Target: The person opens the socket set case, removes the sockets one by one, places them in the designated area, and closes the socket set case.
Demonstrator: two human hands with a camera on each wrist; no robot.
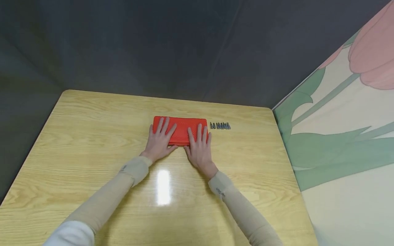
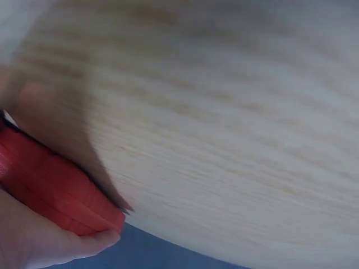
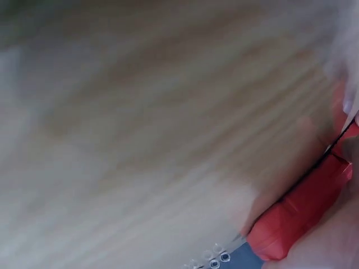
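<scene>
I note a pale wood-grain tabletop [image 1: 92, 143] filling most of the head view, with a dark grey wall [image 1: 154, 44] behind it and a panel painted with a pink flower and green leaves [image 1: 344, 136] along its right side. Toward the far middle of the tabletop lies a flat red case [image 1: 181, 129], long side across my view. The left hand [image 1: 160, 140] lies flat on the left half of the case, fingers straight and spread, so its grip is open and holds nothing; the right hand [image 1: 200, 147] lies the same way on the right half, fingers straight, thumb off the near edge, grip likewise open. Both forearms are in beige sleeves [image 1: 117, 191]. Just right of the case, apart from it, a short row of small dark metal bits [image 1: 220, 126] lies on the tabletop. The head view alone shows the layout and both hands whole. The left wrist view, blurred, adds the side of the case [image 2: 56, 190], where ridged red edges show, with a fingertip [image 2: 101, 240] at its end. The right wrist view, also blurred, shows the case's end [image 3: 303, 213], a dark seam along its side, and the ends of the bits [image 3: 216, 260] beside it.
</scene>
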